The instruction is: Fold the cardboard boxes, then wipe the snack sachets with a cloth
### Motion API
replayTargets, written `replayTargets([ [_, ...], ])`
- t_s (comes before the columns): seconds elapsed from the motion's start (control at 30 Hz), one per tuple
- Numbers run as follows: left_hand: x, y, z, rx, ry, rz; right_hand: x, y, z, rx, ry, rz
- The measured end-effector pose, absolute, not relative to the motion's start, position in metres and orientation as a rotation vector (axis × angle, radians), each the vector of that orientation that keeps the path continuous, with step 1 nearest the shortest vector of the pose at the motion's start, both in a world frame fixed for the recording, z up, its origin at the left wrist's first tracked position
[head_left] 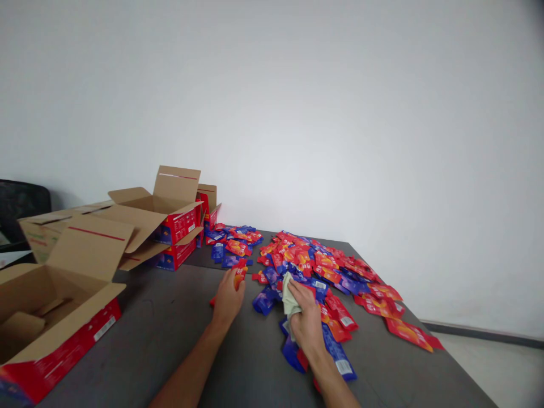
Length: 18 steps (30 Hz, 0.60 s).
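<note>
My left hand (229, 296) is closed on a red pouch (240, 274) with an orange fruit print; part of the pouch is hidden behind the fingers. Folded in my right hand (307, 320) is a pale cloth (289, 296), held at the near side of a large heap of red and blue pouches (297, 255). Whether the right fingers also touch a pouch under the cloth, I cannot tell. A blue pouch (264, 300) lies on the dark table (170, 323) between the two hands. Another blue pouch (338, 351) with a white label rests beside my right wrist.
An open cardboard box (91, 334) with red printed sides stands at the near left. Behind it are stacked open boxes (182, 226) and a larger brown carton (46, 232). A smaller pouch pile (238, 241) lies by the back wall. A dark chair (23, 204) is at far left.
</note>
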<state>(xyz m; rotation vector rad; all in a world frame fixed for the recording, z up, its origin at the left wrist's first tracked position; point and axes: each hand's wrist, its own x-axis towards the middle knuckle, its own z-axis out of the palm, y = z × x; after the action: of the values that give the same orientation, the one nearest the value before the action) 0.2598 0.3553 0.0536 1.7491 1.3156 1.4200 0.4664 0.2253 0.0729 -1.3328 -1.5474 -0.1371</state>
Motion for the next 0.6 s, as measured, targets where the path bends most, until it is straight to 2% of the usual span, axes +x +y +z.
replayTargets([
  [0.13,0.255,0.357,0.047,2.066,1.723,1.148,0.469,0.226,0.074,-1.382,-1.529,-0.156],
  [0.2,0.263,0.351,0.044,2.183,1.783,1.043,0.466,0.226,0.072,-1.369,-1.536,-0.161],
  [0.43,0.31,0.328,0.034,2.428,1.287,0.722,0.459,0.227,0.07,-1.302,-1.556,-0.172],
  [0.6,0.311,0.329,0.029,2.255,1.264,0.822,0.458,0.227,0.072,-1.283,-1.564,-0.159],
])
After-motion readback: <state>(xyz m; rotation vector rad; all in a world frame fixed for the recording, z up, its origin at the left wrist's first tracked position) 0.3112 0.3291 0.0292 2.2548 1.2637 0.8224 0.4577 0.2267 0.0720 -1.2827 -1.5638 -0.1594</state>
